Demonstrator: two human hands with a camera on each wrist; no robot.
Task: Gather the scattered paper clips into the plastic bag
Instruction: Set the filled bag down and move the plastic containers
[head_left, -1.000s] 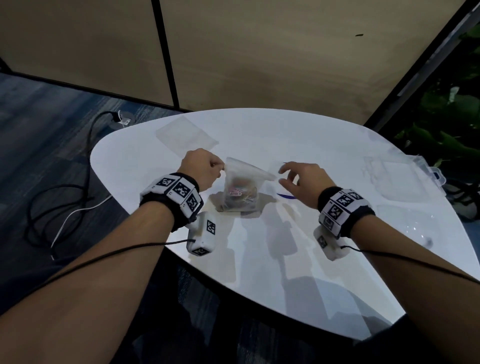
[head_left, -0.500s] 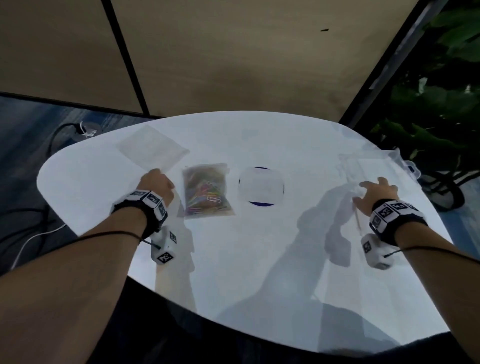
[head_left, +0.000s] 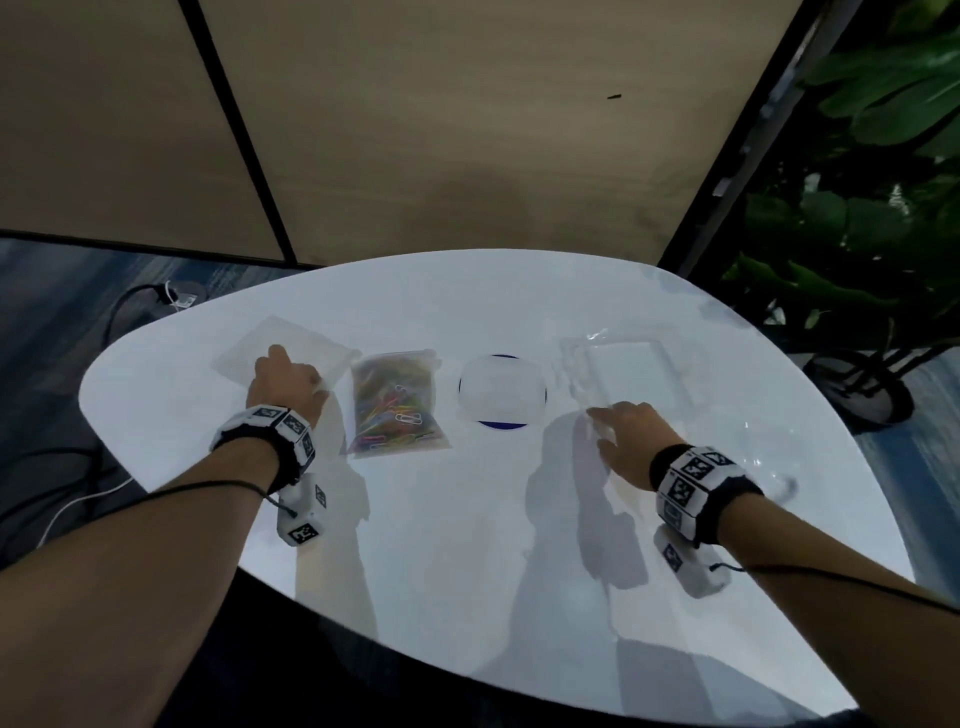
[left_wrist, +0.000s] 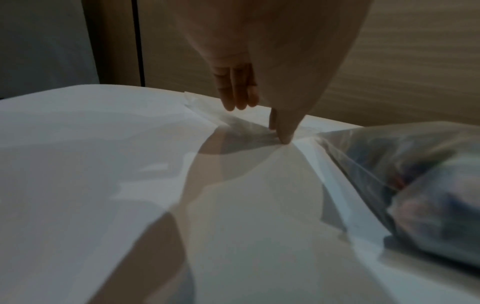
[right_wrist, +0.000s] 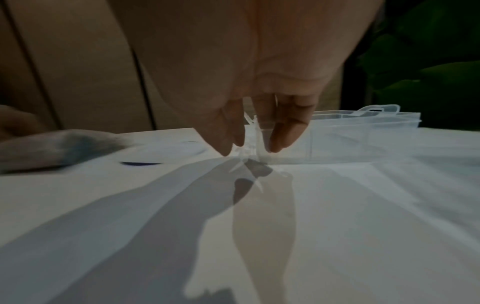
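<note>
The bag (head_left: 397, 405) lay flat on the table (head_left: 467, 545), filled with coloured clips (head_left: 395, 402), between my hands and just left of a round disc (head_left: 502, 391). My left hand (head_left: 283, 387) rested on an empty bag (head_left: 283, 343), fingers straight, one fingertip (left_wrist: 284, 139) pressing the film. My right hand (head_left: 623, 441) reached the corner of a clear box (head_left: 623, 369), fingers (right_wrist: 284, 139) slightly apart; whether they pinched anything, I could not tell. I judged the bag light, soft and slippery; grip it at the stiffer top seal (head_left: 400, 355), not the loose film.
</note>
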